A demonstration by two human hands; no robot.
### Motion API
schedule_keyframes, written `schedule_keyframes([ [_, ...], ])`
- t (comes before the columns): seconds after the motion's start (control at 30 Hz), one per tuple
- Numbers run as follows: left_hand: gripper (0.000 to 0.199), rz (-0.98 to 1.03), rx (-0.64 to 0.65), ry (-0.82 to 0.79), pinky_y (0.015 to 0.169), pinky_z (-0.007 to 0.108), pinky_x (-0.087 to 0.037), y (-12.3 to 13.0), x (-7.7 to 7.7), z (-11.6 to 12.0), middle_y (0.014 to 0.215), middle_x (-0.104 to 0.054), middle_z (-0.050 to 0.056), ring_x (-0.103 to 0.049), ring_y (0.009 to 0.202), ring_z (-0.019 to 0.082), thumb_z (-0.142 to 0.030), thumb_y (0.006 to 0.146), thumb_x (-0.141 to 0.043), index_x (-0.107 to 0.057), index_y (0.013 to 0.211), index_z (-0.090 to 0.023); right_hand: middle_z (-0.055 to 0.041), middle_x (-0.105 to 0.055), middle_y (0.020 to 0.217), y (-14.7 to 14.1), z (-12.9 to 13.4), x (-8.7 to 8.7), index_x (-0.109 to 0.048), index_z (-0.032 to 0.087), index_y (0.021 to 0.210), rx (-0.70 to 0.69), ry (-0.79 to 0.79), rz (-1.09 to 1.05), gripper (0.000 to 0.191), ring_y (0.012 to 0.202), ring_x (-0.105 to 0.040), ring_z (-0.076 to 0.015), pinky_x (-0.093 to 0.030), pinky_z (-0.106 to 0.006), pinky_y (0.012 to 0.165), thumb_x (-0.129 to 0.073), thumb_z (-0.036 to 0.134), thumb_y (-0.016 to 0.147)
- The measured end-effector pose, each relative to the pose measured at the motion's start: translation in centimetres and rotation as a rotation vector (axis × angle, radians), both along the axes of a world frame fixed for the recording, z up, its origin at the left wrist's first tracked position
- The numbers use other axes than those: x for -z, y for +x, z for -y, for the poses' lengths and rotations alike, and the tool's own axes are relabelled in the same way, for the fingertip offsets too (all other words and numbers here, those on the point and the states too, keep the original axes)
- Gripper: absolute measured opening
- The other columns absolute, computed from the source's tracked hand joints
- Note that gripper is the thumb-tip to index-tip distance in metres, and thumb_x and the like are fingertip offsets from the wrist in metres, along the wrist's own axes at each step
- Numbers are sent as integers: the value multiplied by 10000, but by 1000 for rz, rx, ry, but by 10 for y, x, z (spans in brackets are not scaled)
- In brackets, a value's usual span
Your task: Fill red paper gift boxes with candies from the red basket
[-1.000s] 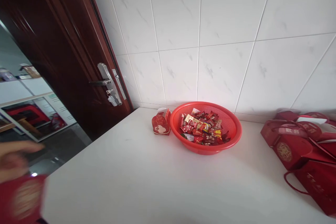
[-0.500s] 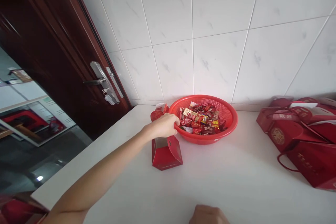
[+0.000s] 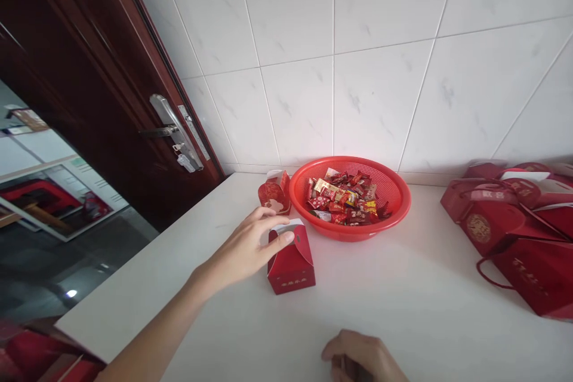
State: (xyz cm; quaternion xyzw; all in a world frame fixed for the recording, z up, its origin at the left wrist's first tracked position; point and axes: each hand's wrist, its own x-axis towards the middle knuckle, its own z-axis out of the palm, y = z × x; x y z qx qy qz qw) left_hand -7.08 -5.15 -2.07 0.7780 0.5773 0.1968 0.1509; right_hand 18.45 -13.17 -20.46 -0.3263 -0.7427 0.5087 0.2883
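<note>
My left hand (image 3: 250,245) is over a small red gift box (image 3: 293,271) with gold lettering. Its thumb and fingers are apart, the thumb lying in front of the box's top flap; whether it touches the flap I cannot tell. The box stands upright, its curved flaps leaning together, partly hidden by the hand. My right hand (image 3: 364,355) is low at the front of the white table, fingers curled, and what they hold, if anything, is hidden. Behind the box, a red plastic basket (image 3: 358,233) contains many wrapped candies (image 3: 344,200).
Another red box (image 3: 274,192) with an open top stands left of the basket, by the tiled wall. Several red gift boxes (image 3: 505,250) with cord handles cluster at the right. More red boxes (image 3: 40,352) show at lower left, near a dark wooden door (image 3: 102,89).
My left hand has left the basket's rim and come back toward the small box, its fingers spreading. The box's flaps have come closer together. My right hand has risen further into view.
</note>
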Motion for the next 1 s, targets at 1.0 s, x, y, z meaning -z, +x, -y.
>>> schedule_keyframes([
  [1.0, 360, 105, 236, -199, 980, 329, -511, 56, 31, -15, 1301, -628, 66, -618, 1173, 236, -316, 929, -504, -674, 1231, -221, -4, -616, 770, 16, -21, -61, -412, 195, 1361, 538, 927, -14, 352, 619, -566, -155, -507, -305, 606, -402, 131, 1014],
])
